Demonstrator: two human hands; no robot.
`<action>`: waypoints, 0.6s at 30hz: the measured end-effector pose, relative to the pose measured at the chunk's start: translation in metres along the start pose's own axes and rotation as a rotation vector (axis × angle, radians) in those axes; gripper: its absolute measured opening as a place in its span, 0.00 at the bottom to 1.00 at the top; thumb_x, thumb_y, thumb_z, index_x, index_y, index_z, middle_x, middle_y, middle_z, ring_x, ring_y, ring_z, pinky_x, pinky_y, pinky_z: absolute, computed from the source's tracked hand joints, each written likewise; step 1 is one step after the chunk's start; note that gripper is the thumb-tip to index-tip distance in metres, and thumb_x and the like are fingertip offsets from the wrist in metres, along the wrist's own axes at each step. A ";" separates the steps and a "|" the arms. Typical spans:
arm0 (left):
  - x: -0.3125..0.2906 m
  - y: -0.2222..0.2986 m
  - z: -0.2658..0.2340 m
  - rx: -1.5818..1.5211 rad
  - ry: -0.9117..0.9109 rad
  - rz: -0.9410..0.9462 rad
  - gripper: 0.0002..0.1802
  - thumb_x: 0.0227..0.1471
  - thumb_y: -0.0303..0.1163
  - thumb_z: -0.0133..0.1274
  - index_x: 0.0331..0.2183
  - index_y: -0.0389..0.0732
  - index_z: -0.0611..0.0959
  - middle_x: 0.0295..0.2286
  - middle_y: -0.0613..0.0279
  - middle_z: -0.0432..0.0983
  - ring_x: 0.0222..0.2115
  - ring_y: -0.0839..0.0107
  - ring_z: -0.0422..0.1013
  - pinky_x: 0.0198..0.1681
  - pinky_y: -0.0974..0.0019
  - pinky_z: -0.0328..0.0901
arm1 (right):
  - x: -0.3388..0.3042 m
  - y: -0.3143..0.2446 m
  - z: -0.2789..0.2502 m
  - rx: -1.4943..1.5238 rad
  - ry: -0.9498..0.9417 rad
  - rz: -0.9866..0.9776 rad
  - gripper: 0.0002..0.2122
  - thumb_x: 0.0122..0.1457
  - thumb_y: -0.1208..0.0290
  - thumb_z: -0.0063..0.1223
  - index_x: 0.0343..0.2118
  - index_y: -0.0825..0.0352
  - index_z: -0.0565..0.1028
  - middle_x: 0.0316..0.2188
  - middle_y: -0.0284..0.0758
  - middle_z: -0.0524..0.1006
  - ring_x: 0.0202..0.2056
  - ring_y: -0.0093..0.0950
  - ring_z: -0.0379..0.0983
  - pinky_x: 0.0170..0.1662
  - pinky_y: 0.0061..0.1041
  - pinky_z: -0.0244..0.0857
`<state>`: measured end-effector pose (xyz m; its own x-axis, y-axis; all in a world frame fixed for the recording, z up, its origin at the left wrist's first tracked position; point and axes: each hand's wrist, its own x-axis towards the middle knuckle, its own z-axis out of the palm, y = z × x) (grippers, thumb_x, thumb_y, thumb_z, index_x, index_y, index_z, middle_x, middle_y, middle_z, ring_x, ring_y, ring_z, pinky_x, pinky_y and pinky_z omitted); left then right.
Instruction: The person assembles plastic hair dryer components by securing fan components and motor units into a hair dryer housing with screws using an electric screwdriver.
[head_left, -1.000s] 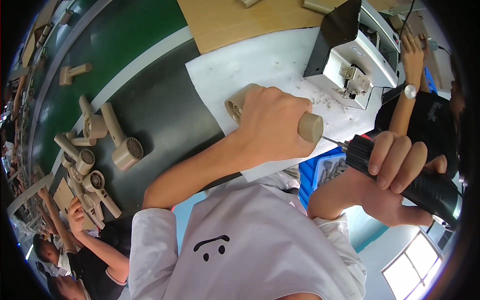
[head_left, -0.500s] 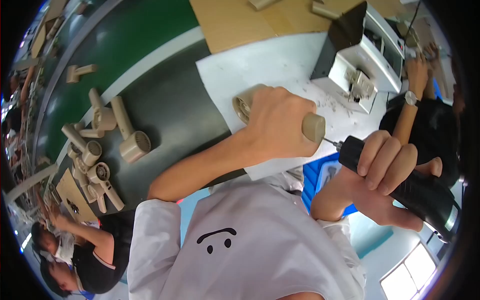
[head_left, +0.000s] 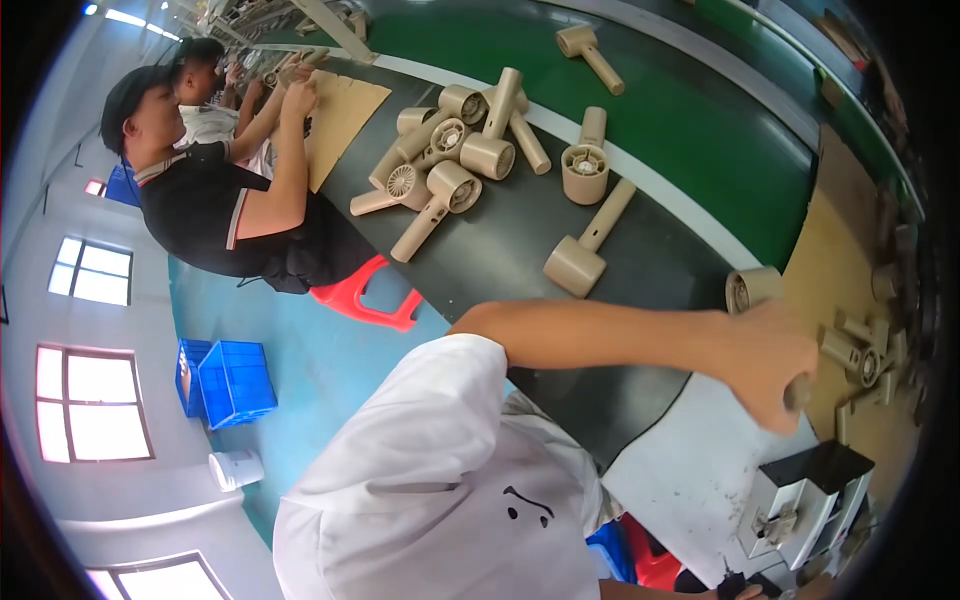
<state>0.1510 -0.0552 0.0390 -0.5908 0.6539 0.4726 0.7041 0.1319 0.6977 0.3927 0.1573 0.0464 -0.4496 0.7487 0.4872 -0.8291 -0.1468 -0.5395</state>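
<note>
Head view: my left hand (head_left: 768,362) reaches out toward 3 o'clock, forearm running almost level across the frame from my white sleeve (head_left: 420,420). It is clenched around a beige dryer shell (head_left: 752,290); the round barrel end sticks out of my fist toward 11 o'clock, and a bit of the handle shows below my fingers at about 5 o'clock, so the shell's long axis runs roughly 11 to 5, crossing my forearm. The shell sits over the edge where the black belt (head_left: 640,240) meets the white mat (head_left: 700,480), with the brown board (head_left: 830,250) just beyond it at 2 o'clock.

My right hand (head_left: 735,592) barely shows at the bottom edge, near 5 o'clock; it seems to be around something dark, but I cannot tell its grip. So the left hand is the one on the shell, the right well apart below it.

A grey fixture (head_left: 810,500) stands on the mat at 5 o'clock from my left hand, near it. More shells (head_left: 450,150) lie piled on the belt toward 11 o'clock, well apart. A co-worker (head_left: 210,190) in black works at 10 o'clock
</note>
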 end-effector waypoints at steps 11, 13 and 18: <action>0.108 -0.159 -0.040 0.766 -0.283 -0.260 0.24 0.48 0.51 0.40 0.29 0.43 0.83 0.29 0.43 0.78 0.32 0.45 0.75 0.36 0.48 0.69 | 0.039 -0.013 -0.041 0.051 -0.547 0.315 0.18 0.57 0.50 0.43 0.38 0.62 0.67 0.30 0.41 0.69 0.28 0.35 0.66 0.33 0.41 0.63; 0.106 -0.199 -0.046 1.117 -0.615 -0.117 0.21 0.52 0.47 0.39 0.25 0.45 0.81 0.28 0.46 0.78 0.32 0.50 0.76 0.31 0.47 0.69 | 0.024 0.000 -0.023 -0.035 -0.139 0.172 0.22 0.56 0.45 0.44 0.42 0.61 0.65 0.25 0.40 0.69 0.23 0.34 0.66 0.26 0.35 0.63; 0.116 -0.184 -0.039 1.234 -0.239 -0.351 0.20 0.46 0.44 0.51 0.33 0.37 0.81 0.39 0.42 0.73 0.38 0.50 0.72 0.39 0.48 0.67 | 0.024 0.008 -0.021 -0.319 -0.084 0.074 0.29 0.60 0.46 0.37 0.51 0.69 0.56 0.13 0.32 0.58 0.13 0.21 0.54 0.16 0.19 0.51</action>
<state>-0.0623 -0.0327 -0.0136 -0.8216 0.5438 0.1710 0.4983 0.8309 -0.2476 0.3821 0.1875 0.0397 -0.5419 0.6854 0.4864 -0.6531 0.0209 -0.7570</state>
